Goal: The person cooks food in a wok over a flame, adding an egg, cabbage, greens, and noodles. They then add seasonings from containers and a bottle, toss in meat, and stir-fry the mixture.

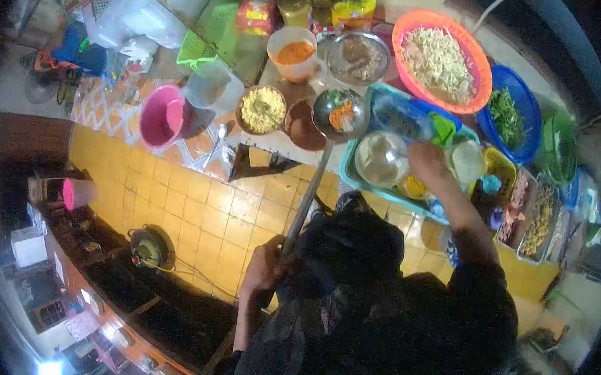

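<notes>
My left hand point(261, 266) is wrapped round the long handle of a metal ladle point(307, 206). The ladle's wide bowl is at the table edge and holds orange and white ingredients point(342, 116). My right hand point(428, 163) reaches over a light-blue tray point(347, 164), fingers closed on what seems to be a spoon point(398, 154), mostly hidden. Its tip is at a round tub of white powder point(374, 162). Beside that hand are a pale round container point(467, 162), a small tub of yellow contents point(415, 187) and a green cloth-like item point(443, 131).
Left of the ladle stand a brown bowl point(308, 125), a bowl of yellow food point(262, 110) and a pink bucket point(162, 120). Behind are an orange basin point(409, 27) of shredded food and a blue basin point(532, 115) of greens. A gas cylinder point(149, 247) stands on the yellow-tiled floor.
</notes>
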A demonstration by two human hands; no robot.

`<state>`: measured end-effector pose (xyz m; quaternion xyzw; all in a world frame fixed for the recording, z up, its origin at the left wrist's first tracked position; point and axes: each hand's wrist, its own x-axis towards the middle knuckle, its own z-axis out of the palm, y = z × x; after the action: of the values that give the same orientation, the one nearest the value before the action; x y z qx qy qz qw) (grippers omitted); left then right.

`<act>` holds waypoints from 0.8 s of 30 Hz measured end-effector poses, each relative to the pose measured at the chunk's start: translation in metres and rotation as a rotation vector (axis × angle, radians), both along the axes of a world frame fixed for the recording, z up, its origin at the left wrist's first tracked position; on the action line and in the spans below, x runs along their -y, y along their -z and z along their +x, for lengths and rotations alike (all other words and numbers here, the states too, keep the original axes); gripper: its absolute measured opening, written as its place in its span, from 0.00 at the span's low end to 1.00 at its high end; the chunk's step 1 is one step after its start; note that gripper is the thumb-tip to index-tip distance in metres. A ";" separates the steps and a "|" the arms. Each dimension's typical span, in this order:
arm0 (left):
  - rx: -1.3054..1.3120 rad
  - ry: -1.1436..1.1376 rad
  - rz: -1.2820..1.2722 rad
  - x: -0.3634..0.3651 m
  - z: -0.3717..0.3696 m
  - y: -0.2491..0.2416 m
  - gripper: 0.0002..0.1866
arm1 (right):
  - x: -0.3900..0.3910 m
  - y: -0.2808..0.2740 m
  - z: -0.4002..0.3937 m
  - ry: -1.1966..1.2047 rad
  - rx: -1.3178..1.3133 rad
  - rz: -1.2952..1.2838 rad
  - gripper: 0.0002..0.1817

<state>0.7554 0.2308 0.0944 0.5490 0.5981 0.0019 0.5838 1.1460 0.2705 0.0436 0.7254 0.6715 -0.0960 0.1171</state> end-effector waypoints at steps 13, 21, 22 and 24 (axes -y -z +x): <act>-0.054 -0.009 0.007 -0.014 -0.006 -0.020 0.13 | 0.012 0.064 -0.031 0.106 -0.328 0.014 0.10; -0.078 0.024 0.003 -0.020 -0.003 -0.032 0.13 | 0.034 0.032 -0.025 0.239 -0.514 0.216 0.08; -0.079 0.025 0.003 -0.020 -0.004 -0.031 0.13 | 0.036 0.026 -0.024 0.218 -0.489 0.155 0.07; -0.075 0.051 0.016 -0.020 -0.009 -0.027 0.13 | 0.038 0.024 -0.024 0.199 -0.464 0.095 0.07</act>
<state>0.7466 0.2509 0.1213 0.5685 0.6056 -0.0287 0.5562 1.1221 0.2323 0.0197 0.7512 0.6093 -0.2393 -0.0845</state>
